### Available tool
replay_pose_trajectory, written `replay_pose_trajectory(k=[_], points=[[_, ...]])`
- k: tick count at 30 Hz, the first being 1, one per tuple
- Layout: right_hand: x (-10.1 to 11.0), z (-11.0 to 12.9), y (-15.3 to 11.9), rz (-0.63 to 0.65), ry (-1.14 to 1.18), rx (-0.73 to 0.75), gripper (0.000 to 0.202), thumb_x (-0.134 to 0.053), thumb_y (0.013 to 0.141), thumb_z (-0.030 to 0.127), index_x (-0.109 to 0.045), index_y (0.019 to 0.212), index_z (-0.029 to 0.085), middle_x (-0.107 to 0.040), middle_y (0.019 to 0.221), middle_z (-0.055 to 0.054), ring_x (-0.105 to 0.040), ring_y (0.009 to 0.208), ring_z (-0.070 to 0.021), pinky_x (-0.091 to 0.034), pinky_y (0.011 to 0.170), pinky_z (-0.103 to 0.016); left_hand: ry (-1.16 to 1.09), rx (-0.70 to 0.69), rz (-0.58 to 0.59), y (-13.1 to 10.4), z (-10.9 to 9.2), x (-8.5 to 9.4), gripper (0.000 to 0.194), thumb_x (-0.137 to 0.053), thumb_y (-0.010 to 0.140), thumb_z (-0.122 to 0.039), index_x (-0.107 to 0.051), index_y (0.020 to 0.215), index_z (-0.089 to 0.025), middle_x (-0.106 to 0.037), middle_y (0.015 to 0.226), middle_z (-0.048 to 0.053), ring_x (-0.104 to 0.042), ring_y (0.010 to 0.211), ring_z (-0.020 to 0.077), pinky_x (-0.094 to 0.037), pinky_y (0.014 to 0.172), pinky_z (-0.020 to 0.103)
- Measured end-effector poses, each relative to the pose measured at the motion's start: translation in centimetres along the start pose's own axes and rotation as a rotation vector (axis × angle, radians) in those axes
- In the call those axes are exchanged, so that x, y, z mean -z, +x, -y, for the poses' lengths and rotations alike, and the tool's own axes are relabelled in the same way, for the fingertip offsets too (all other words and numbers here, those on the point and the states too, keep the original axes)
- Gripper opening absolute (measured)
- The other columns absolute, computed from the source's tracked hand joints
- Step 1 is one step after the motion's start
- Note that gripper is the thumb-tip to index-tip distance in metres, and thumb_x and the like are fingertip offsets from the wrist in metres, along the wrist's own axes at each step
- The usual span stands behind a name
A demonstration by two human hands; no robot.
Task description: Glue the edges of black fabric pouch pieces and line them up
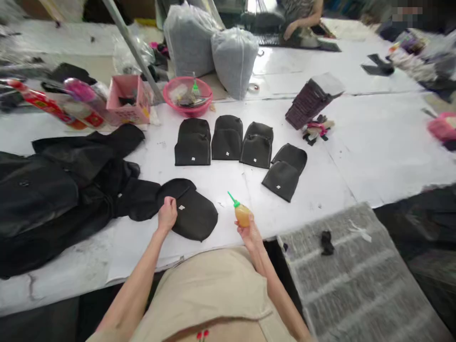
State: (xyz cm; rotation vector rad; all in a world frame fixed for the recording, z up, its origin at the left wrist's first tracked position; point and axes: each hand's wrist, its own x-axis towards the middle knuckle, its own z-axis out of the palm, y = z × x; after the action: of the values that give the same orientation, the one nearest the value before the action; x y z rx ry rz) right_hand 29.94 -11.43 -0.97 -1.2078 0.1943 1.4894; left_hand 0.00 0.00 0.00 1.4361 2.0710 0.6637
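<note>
My left hand (167, 214) pinches the left edge of a rounded black fabric piece (197, 216) that lies flat on the white table and carries a small white tag. In my right hand (250, 233) is a squeeze bottle (242, 215) of amber liquid; its thin green nozzle points up and to the left, above the table. Beyond my hands, several black fabric pieces with similar tags, such as this folded one (227, 142), lie in a curved row. A heap of black fabric pieces (89, 175) spreads out to the left.
A pink basket (188, 112) of small tools and a pink box (130, 114) stand at the back left beside a slanted metal pole (131, 47). Farther right is a tied dark stack (308, 104). Filled plastic bags (235, 61) and another person's arm (302, 22) are beyond.
</note>
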Motion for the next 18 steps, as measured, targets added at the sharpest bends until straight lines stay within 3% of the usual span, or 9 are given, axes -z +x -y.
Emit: replay_pose_trajectory(k=[3, 6, 9, 11, 15, 18], points=[[0.4, 1.0, -0.5, -0.041, 0.031, 0.031, 0.042, -0.082, 0.072, 0.051, -0.067, 0.099, 0.022, -0.075, 0.083, -0.002, -0.071, 0.063, -0.0149, -0.048, 0.04, -0.017, -0.168, -0.023, 0.032, -0.4, -0.8, 2.4, 0.014, -0.05, 0.085, -0.035, -0.049, 0.081, -0.022, -0.054, 0.066, -0.001, -0.055, 0.061, 0.0168, -0.042, 0.06, 0.027], [0.9, 2.2, -0.8, -0.04, 0.038, 0.072, 0.044, -0.083, 0.07, 0.054, -0.067, 0.098, 0.024, -0.075, 0.085, 0.0, -0.071, 0.064, -0.0144, -0.05, 0.042, -0.018, -0.415, 0.026, 0.306, -0.2, -2.3, 4.0, 0.033, -0.055, 0.085, -0.053, -0.055, 0.091, -0.021, -0.058, 0.066, -0.002, -0.056, 0.055, 0.0155, -0.043, 0.053, 0.025], [1.3, 3.5, -0.8, -0.002, -0.005, 0.11, 0.049, -0.083, 0.068, 0.058, -0.067, 0.101, 0.025, -0.075, 0.089, -0.001, -0.071, 0.068, -0.015, -0.051, 0.044, -0.018, -0.505, 0.034, 0.58, 0.7, -3.7, 3.0, 0.046, -0.065, 0.077, -0.06, -0.058, 0.097, -0.02, -0.066, 0.071, 0.0, -0.06, 0.056, 0.0156, -0.045, 0.053, 0.025], [1.3, 4.2, -0.6, 0.019, -0.048, 0.131, 0.053, -0.083, 0.066, 0.059, -0.066, 0.103, 0.025, -0.075, 0.091, -0.001, -0.071, 0.07, -0.0159, -0.051, 0.044, -0.019, -0.355, -0.056, 0.645, 1.7, -3.8, 0.8, 0.042, -0.073, 0.072, -0.055, -0.061, 0.089, -0.019, -0.067, 0.071, 0.0, -0.061, 0.061, 0.016, -0.046, 0.058, 0.025], [0.4, 4.8, -0.3, 0.084, -0.183, 0.144, 0.062, -0.084, 0.062, 0.061, -0.064, 0.108, 0.025, -0.074, 0.098, -0.003, -0.072, 0.072, -0.0173, -0.05, 0.046, -0.02, 0.119, -0.243, 0.541, 3.0, -2.3, -3.9, 0.019, -0.071, 0.079, -0.04, -0.067, 0.085, -0.022, -0.069, 0.077, 0.001, -0.063, 0.076, 0.0184, -0.048, 0.072, 0.028], [-0.7, 4.5, -0.6, 0.086, -0.319, 0.186, 0.062, -0.085, 0.062, 0.057, -0.061, 0.107, 0.023, -0.073, 0.096, -0.004, -0.071, 0.071, -0.0174, -0.051, 0.049, -0.021, 0.385, -0.377, 0.304, 2.2, -1.6, -5.5, 0.014, -0.066, 0.086, -0.029, -0.07, 0.097, -0.022, -0.069, 0.101, 0.009, -0.061, 0.099, 0.0249, -0.047, 0.086, 0.036]])
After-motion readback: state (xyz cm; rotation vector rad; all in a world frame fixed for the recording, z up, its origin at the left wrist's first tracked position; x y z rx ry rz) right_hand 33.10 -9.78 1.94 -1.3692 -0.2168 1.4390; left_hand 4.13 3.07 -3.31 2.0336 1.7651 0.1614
